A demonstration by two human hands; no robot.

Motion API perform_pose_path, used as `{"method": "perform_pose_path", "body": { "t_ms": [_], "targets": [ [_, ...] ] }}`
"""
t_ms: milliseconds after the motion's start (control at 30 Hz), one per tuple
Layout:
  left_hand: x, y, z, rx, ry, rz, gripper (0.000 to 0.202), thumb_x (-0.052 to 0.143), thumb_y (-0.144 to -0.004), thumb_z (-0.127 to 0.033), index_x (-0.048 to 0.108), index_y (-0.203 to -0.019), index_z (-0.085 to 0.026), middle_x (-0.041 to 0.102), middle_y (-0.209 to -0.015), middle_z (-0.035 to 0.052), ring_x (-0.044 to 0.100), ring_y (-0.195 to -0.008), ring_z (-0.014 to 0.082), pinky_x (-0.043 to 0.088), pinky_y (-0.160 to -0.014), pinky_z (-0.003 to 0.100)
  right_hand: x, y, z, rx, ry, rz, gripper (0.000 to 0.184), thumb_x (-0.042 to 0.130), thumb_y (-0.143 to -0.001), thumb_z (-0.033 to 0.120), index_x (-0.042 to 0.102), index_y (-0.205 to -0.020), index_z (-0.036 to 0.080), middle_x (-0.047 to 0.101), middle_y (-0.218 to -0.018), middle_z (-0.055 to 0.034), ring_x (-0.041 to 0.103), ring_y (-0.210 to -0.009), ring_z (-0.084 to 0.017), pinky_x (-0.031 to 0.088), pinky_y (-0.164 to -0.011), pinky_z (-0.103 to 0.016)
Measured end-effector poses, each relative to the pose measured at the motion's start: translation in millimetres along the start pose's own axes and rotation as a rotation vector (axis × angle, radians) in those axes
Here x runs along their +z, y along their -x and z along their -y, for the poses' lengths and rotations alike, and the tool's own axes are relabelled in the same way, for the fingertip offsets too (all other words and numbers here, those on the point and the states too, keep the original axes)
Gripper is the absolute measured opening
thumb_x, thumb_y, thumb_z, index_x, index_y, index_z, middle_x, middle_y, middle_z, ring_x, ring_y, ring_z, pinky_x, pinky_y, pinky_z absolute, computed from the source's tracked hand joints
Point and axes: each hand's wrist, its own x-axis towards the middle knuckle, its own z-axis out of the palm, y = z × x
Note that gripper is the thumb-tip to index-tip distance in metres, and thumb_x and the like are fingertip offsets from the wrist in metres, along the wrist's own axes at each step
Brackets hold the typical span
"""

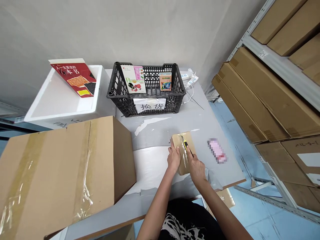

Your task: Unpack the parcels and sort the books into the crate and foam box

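Note:
A small taped cardboard box [184, 160] lies on the table in front of me. My left hand [174, 156] grips its left side, with fingers along the edge and the thumb toward the top. In my right hand [197, 168] is a yellow and black utility knife [185, 143], held with the fingers closed round its handle. Its tip touches or nearly touches the clear tape near the far end of the box's top; which of these I cannot tell.
A large taped carton [102, 166] stands at left. Behind are a white foam box [62, 115] holding a red book [76, 76] and a black crate [120, 103] with two books. A blurred pink item [217, 150] lies to the right, beside the carton shelves [282, 63].

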Motion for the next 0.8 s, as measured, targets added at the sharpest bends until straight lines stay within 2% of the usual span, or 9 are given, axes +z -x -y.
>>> {"method": "perform_pose_path", "body": {
  "t_ms": [300,467,800],
  "targets": [
    [0.2,-1,0,-0.008,0.012,0.016,0.055,0.02,-0.093,-0.045,0.019,-0.145,-0.025,0.049,-0.128,0.0138,0.062,-0.102,0.0273,0.047,-0.082,0.039,6,5,3,0.026,0.035,0.023,0.07,0.039,-0.088,0.001,0.015,-0.148,0.027,0.064,-0.09,-0.0059,0.066,-0.062,-0.013,0.051,-0.056,-0.021],
    [0.6,-1,0,-0.003,0.005,0.011,0.056,0.02,-0.093,-0.044,0.019,-0.145,-0.024,0.048,-0.129,0.0149,0.062,-0.102,0.0292,0.047,-0.083,0.042,6,8,3,0.028,0.033,0.017,0.067,0.037,-0.089,0.001,0.018,-0.148,0.027,0.064,-0.089,-0.0052,0.066,-0.06,-0.012,0.051,-0.055,-0.022],
    [2.6,0,1,0.005,0.017,-0.017,0.056,0.019,-0.093,-0.044,0.017,-0.146,-0.025,0.049,-0.128,0.0141,0.062,-0.101,0.0282,0.048,-0.083,0.041,4,13,4,0.009,0.043,0.061,0.066,0.041,-0.088,0.002,0.022,-0.147,0.025,0.064,-0.088,-0.007,0.067,-0.063,-0.014,0.051,-0.057,-0.021]
  ]
}}
